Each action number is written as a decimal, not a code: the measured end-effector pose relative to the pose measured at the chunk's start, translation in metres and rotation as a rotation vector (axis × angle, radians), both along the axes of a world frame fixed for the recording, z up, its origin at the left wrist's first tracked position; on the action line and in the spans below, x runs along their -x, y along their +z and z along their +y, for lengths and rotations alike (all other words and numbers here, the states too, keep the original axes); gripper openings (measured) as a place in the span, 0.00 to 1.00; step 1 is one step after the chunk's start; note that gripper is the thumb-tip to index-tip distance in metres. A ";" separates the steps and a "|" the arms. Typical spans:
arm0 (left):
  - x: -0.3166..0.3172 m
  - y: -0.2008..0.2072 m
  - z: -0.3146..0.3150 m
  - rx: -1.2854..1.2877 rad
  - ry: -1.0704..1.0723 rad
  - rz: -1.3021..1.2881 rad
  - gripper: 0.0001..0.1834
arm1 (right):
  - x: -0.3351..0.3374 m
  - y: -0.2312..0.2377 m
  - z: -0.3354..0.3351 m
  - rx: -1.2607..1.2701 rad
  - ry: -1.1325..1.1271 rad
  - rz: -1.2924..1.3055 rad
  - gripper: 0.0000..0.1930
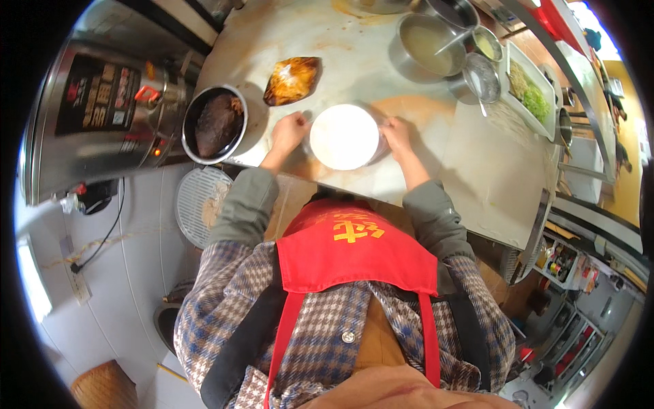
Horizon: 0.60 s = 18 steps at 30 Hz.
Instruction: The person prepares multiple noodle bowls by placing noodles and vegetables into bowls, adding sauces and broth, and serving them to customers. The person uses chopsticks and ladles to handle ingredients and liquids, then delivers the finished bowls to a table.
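A round white bowl [344,136], overexposed so its inside cannot be made out, sits near the front edge of the worktop. What looks like a thin see-through film shows around its sides. My left hand [290,131] is closed at the bowl's left side, fingers curled in at its edge. On the opposite side, my right hand [396,135] pinches at the right edge. Beyond my left hand lies a shiny golden-brown piece of food [291,80], like a flat pastry. To the left, a metal pot [240,144] holds a large dark chunk of meat [218,125].
Metal pots [407,58] with liquid and ladles stand at the far right, beside a white tray [547,127] of chopped greens. A big steel cylinder [136,129] stands at the left. Below it is a round slatted grey lid [197,204]. The worktop [470,174] ends just before me.
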<state>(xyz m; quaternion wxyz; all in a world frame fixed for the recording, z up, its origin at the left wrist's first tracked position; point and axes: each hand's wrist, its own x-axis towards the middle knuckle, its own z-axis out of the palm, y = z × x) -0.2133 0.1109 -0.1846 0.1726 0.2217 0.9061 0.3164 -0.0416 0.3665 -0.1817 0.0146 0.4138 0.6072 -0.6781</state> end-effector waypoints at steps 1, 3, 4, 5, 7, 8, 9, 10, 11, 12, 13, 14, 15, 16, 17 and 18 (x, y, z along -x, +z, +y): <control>-0.004 0.007 -0.006 -0.028 0.028 -0.018 0.11 | -0.013 0.006 0.001 0.085 -0.027 0.035 0.11; -0.017 0.028 -0.015 -0.104 0.093 -0.023 0.12 | -0.041 0.022 0.005 0.283 -0.101 0.186 0.13; -0.026 0.041 -0.014 -0.269 0.090 0.112 0.13 | -0.057 0.030 0.017 0.335 -0.068 0.252 0.15; -0.036 0.054 -0.009 -0.352 0.081 0.163 0.12 | -0.073 0.039 0.033 0.276 -0.104 0.217 0.15; -0.065 0.081 0.003 -0.424 -0.066 0.017 0.14 | -0.111 0.048 0.071 0.226 -0.098 0.216 0.14; -0.077 0.089 0.016 -0.336 -0.235 0.099 0.17 | -0.130 0.050 0.096 0.181 -0.178 0.221 0.14; -0.086 0.095 0.028 -0.270 -0.401 0.216 0.20 | -0.148 0.050 0.125 0.109 -0.294 0.182 0.13; -0.093 0.098 0.040 -0.178 -0.397 0.238 0.23 | -0.165 0.049 0.158 0.054 -0.376 0.194 0.12; -0.099 0.097 0.051 -0.080 -0.386 0.259 0.26 | -0.180 0.048 0.191 0.010 -0.448 0.194 0.12; -0.102 0.094 0.060 -0.004 -0.381 0.286 0.28 | -0.191 0.047 0.227 -0.189 -0.457 0.148 0.11; -0.103 0.089 0.068 0.128 -0.353 0.289 0.33 | -0.197 0.047 0.264 -0.349 -0.468 0.059 0.10; -0.103 0.083 0.074 0.136 -0.382 0.401 0.34 | -0.196 0.050 0.304 -0.594 -0.403 0.075 0.11; -0.103 0.077 0.079 0.208 -0.371 0.448 0.35 | -0.191 0.054 0.340 -0.786 -0.386 -0.018 0.12; -0.105 0.069 0.084 0.236 -0.368 0.418 0.35 | -0.181 0.059 0.372 -1.054 -0.303 0.126 0.14; -0.107 0.063 0.088 0.315 -0.332 0.347 0.36 | -0.166 0.065 0.402 -1.313 -0.251 0.224 0.15; -0.111 0.058 0.092 0.347 -0.314 0.291 0.37 | -0.149 0.073 0.427 -1.403 -0.156 0.107 0.15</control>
